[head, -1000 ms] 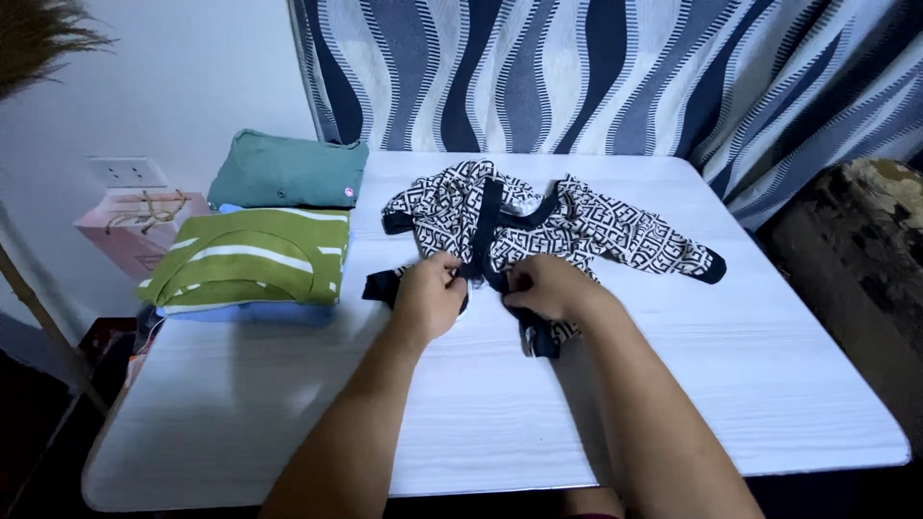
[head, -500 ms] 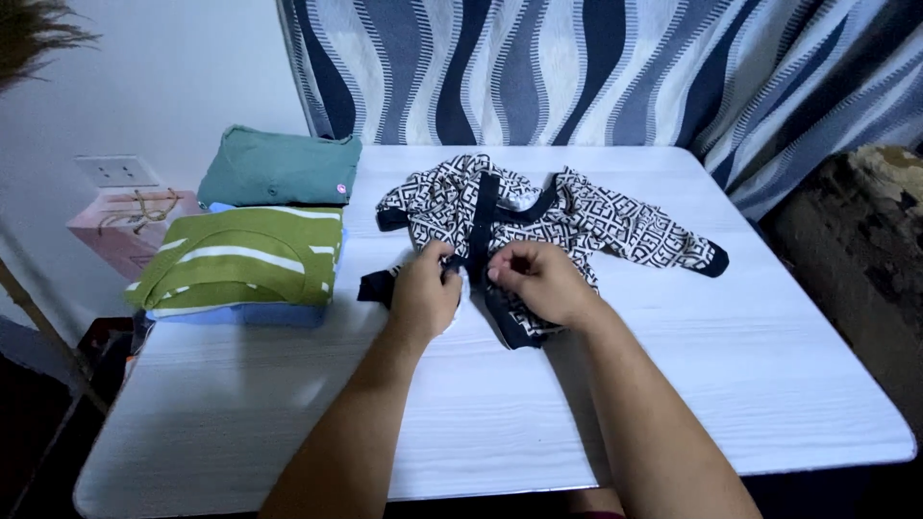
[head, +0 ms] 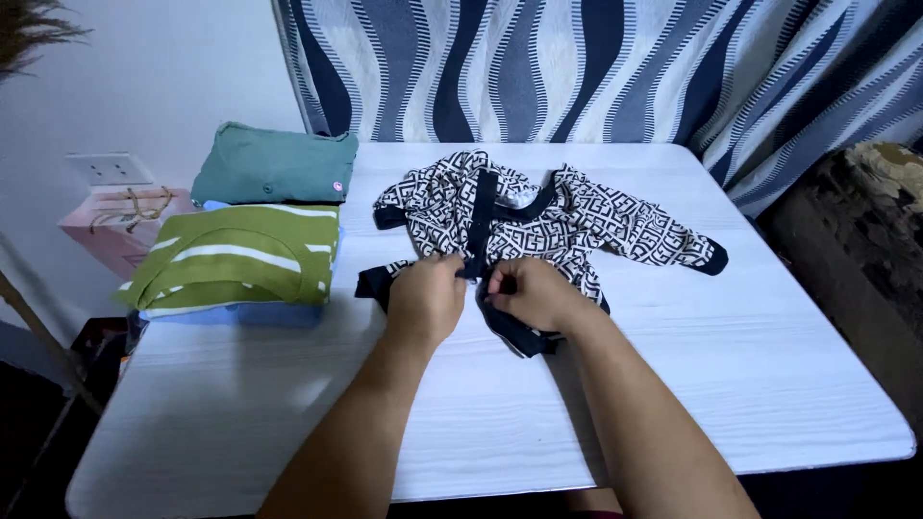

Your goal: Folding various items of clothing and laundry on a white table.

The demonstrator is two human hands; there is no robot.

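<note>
Table (head: pixel 731 384): white, faint woodgrain, rounded corners. Near half and right side bare; left edge crowded by two stacks.

Garment (head: pixel 567 226): small, black-and-cream geometric print, dark navy trim at placket and cuffs. Lies rumpled at table centre, toward the far edge, one sleeve reaching right, well short of the right edge.

Left hand (head: pixel 426 298): knuckles up, fingers pinching the garment's fabric just left of the dark placket.
Right hand (head: pixel 531 293): fingers curled, pinching the trim just right of the placket. Hands near each other, not touching.

Green striped top (head: pixel 236 255): folded flat, on a light blue layer, just left of the left hand.
Teal top (head: pixel 274 168): folded, behind it at the far-left corner.

Curtain (head: pixel 596 67): wavy blue-and-white stripes, hangs along the far edge.
</note>
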